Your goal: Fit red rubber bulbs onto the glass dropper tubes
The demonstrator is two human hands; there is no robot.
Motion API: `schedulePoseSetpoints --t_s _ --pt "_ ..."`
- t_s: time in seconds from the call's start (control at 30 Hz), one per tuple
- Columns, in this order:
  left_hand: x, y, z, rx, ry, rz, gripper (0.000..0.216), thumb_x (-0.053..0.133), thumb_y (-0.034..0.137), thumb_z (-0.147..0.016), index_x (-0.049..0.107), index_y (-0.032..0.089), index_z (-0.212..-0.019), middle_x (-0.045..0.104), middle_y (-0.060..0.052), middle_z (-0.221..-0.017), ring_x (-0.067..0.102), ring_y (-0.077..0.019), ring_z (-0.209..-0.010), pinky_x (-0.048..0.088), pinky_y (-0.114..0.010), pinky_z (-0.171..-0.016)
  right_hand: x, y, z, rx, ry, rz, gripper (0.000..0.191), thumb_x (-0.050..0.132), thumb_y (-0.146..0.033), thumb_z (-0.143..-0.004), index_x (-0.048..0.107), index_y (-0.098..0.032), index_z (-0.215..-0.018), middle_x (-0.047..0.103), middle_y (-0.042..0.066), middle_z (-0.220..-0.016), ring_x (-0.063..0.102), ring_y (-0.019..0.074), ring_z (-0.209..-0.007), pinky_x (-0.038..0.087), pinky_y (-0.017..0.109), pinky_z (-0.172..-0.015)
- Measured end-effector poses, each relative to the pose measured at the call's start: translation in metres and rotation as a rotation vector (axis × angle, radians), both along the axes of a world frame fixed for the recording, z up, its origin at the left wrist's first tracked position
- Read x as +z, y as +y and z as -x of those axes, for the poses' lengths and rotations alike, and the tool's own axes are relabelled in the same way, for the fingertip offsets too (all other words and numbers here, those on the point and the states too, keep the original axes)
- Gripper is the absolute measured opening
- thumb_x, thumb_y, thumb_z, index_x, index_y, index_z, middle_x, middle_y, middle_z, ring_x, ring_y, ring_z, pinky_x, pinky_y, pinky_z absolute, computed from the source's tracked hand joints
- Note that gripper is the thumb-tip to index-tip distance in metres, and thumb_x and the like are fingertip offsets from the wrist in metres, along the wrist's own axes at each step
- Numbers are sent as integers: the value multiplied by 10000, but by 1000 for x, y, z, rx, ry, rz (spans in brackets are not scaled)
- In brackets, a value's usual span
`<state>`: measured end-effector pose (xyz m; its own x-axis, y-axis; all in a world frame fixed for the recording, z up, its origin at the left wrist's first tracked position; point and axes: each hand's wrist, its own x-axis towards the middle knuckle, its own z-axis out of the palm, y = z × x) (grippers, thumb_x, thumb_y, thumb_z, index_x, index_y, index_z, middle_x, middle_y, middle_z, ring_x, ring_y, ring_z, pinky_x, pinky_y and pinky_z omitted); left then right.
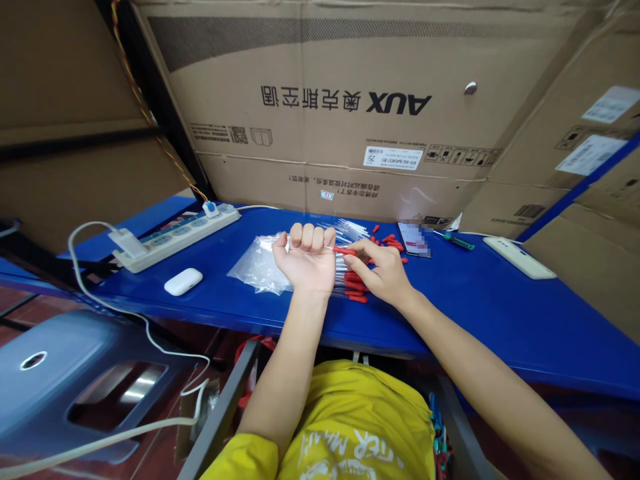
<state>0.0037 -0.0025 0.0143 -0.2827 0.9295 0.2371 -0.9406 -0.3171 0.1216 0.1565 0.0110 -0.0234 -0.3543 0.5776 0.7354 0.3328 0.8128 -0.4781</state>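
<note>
My left hand (309,261) is turned palm up, its fingers curled over the thin shaft of a rod with a red handle (343,251). At the red end, the thumb and fingers of my right hand (383,270) pinch the handle. Below them lies a pile of thin metal rods with red handles (355,285), partly covered by both hands. Bare silvery rods (354,229) lie behind, and loose red handles (393,241) are scattered to their right. A clear plastic bag (257,265) spreads out left of my left hand.
On the blue table (450,313) are a power strip (183,233), a white earbud case (183,281), a phone (414,238), a green screwdriver (457,241) and a long white device (520,258). Cardboard (320,60) walls the back. A stool (100,373) stands left; an open drawer (220,413) is below.
</note>
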Motion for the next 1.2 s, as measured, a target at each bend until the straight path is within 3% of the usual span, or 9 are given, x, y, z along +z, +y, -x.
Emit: schedulePoseSetpoints --t_s 0.17,0.47,0.67,0.87,1.2 --pt "0 -1 -2 2 24 35 455 276 375 -1106 147 222 -697 138 65 -588 114 -114 -509 326 -292 -567 1 -1 -2 -26 -90 -94 189 560 -302 -1090 679 -199 -985 666 -8 -712 601 136 -570 464 266 -605" --pt "-2 0 -3 -24 14 28 464 281 376 -1107 134 223 -694 140 65 -579 114 -109 -502 324 -293 -562 -2 -1 0 -5 -54 -107 192 559 -291 -1090 637 -213 -933 620 -18 -702 563 132 -566 445 262 -594" --pt "0 -1 -4 -44 55 66 466 265 380 -1116 132 222 -698 147 69 -575 116 -105 -498 332 -280 -564 -6 -1 1 92 -82 -47 137 494 -280 -1121 604 -218 -1067 665 -21 -714 623 136 -571 488 250 -623" --pt "-1 -1 -4 -83 86 105 474 262 377 -1117 131 220 -689 143 65 -567 122 -111 -492 345 -288 -563 -8 -2 3 22 -95 -203 146 545 -272 -1085 601 -225 -958 612 -38 -630 534 122 -481 420 245 -536" --pt "1 -3 -5 -95 116 163 501 266 413 -1114 134 221 -671 128 65 -559 118 -109 -482 340 -286 -543 -10 -4 5 -72 -225 -380 194 444 -247 -1127 577 -208 -992 616 -5 -660 555 148 -520 396 275 -548"
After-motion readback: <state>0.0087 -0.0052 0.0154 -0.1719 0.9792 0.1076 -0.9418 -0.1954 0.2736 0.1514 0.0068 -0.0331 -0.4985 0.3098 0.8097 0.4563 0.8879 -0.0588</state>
